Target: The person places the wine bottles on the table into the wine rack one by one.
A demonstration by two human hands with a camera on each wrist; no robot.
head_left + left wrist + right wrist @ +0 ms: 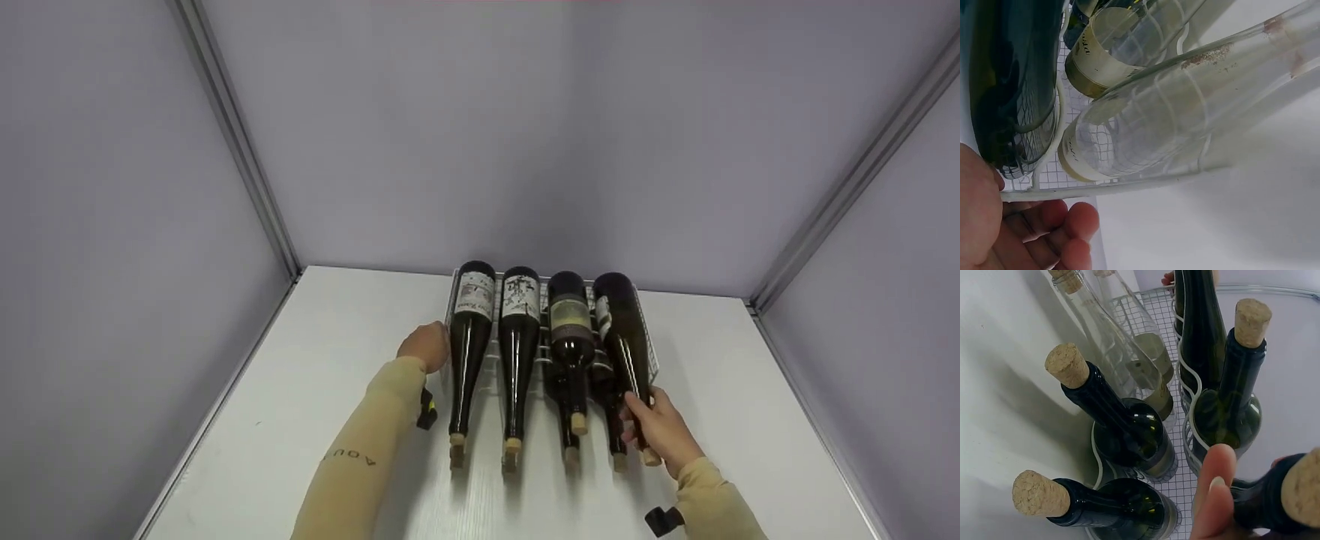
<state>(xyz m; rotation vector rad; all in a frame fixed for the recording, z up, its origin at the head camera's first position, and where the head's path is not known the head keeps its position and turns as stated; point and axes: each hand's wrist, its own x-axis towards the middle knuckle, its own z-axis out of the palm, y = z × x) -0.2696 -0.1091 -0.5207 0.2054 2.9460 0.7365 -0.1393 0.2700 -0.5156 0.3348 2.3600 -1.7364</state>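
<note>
My right hand [664, 429] grips the neck of a dark corked wine bottle [627, 330], the rightmost in the top row of a white wire wine rack [651, 352]. In the right wrist view, thumb and fingers close around this bottle's neck [1261, 499], its cork [1303, 489] facing the camera. At the rack's left side, my left hand [425, 345] holds the frame, its curled fingers [1081, 222] under the bottom wire rim [1129, 188]. Beside it lies the leftmost top bottle [471, 337], with a white label.
Two more dark bottles lie on top, one white-labelled [519, 337], one yellow-labelled [571, 337]. Underneath are two clear bottles [1145, 124] and two dark corked ones [1129, 439]. The rack stands on a white table [255, 420] against a pale back panel [450, 150], with side panels left and right.
</note>
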